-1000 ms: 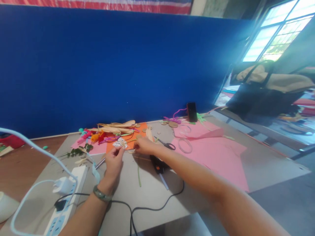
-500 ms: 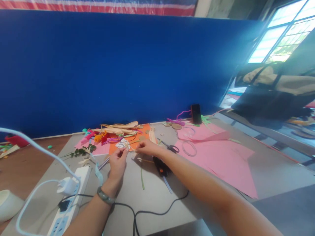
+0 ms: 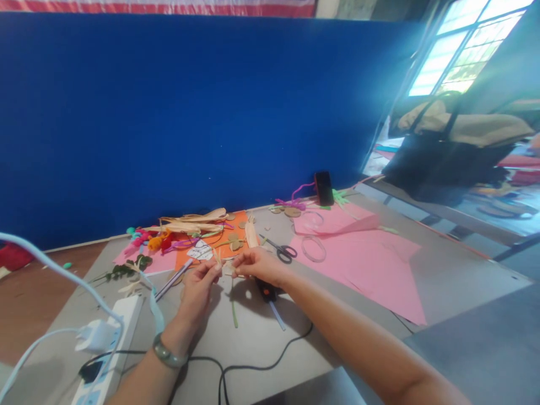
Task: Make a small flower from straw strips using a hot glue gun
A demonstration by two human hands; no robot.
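Observation:
Both my hands meet over the grey table top (image 3: 379, 337), pinching a small pale straw-like craft piece (image 3: 220, 261) between them. My left hand (image 3: 199, 285), with a green bangle at the wrist, grips its left end with closed fingers. My right hand (image 3: 257, 264) pinches the other end, fingers curled. A black and orange glue gun (image 3: 266, 291) lies just under my right hand, and a green strip (image 3: 233, 306) lies on the table below the hands.
Orange paper (image 3: 211, 247) with straw strips and coloured pipe cleaners lies behind the hands. Scissors (image 3: 280, 250), pink paper sheets (image 3: 371, 264), a clear ring (image 3: 313, 248) and a black phone (image 3: 324, 188) sit to the right. A white power strip (image 3: 112, 349) and black cable (image 3: 253, 368) lie near left.
Both hands have drawn slightly nearer to me and lifted the straw piece off the orange paper; the camera view has shifted a little.

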